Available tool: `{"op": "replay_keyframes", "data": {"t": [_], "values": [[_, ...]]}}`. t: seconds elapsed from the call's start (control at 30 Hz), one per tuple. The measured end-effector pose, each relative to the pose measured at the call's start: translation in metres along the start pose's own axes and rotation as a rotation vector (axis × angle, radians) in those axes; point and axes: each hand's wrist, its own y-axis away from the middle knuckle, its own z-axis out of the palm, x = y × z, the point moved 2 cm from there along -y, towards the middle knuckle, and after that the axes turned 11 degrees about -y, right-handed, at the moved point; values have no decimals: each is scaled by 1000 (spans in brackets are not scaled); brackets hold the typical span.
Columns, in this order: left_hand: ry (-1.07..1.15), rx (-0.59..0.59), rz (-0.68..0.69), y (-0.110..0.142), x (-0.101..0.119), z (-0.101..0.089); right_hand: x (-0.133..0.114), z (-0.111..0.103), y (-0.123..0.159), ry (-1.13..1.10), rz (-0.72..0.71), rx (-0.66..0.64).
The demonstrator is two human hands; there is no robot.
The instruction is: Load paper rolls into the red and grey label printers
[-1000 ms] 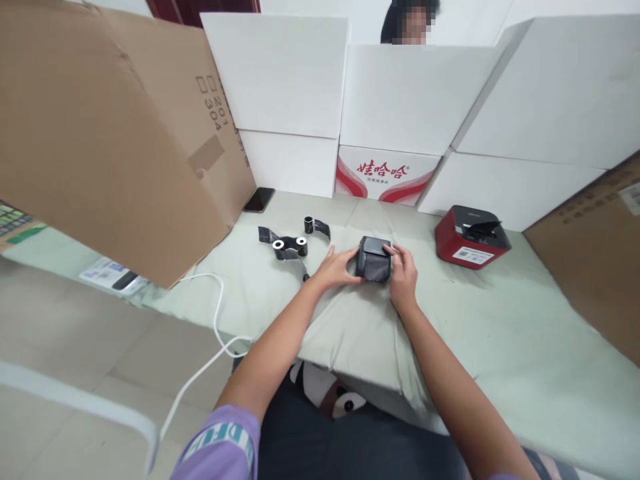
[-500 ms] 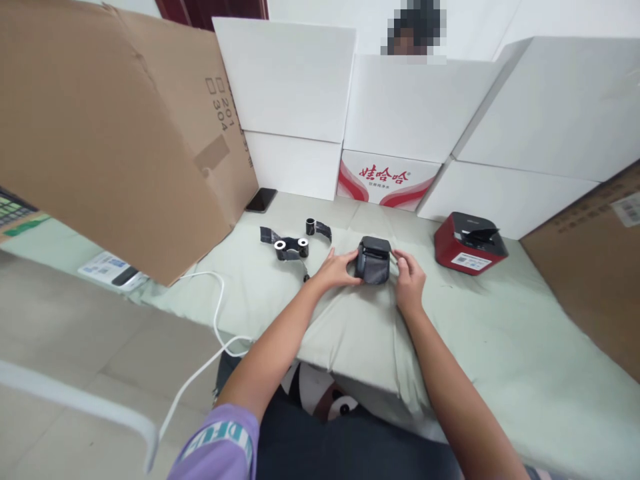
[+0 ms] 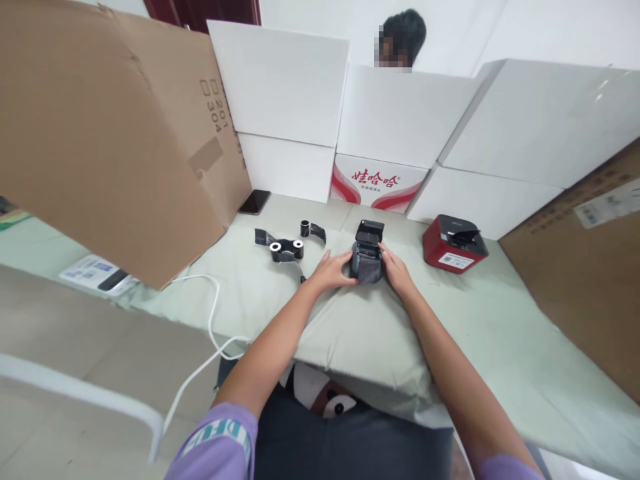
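A small black portable printer (image 3: 370, 268) lies on the cloth-covered table, its lid (image 3: 370, 231) swung up at the far side and dark sheet material at its near end. My left hand (image 3: 330, 272) grips the printer's left side, thumb and fingers spread along that edge. On the opposite side, my right hand (image 3: 395, 268) holds the right edge near the lid hinge; some of its fingers are hidden. Left of the printer are a black ribbon on two white-cored rolls (image 3: 287, 249) and a smaller black roll (image 3: 305, 229) with a loose tail.
A red and black box-shaped device (image 3: 454, 244) stands to the right. At the back left lies a phone (image 3: 255, 201). White boxes (image 3: 287, 167) wall off the rear, and brown cartons (image 3: 170, 133) flank both sides. A white cable (image 3: 215, 303) hangs over the front edge. Beyond the boxes, a person's head shows.
The printer's lid has swung up and back, showing the inside. My right hand has moved in against the printer's right side, while my left hand keeps its grip. The camera view has shifted slightly.
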Motion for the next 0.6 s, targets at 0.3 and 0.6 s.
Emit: {"op": "replay_keyframes", "data": {"t": [0.3,0.6], "values": [[7,4,-7,3,1,-2,-26,8,-49,543,61,-130],[-31,40,-3,0,-6,5,-38,18,-74,621,157,-198]]}}
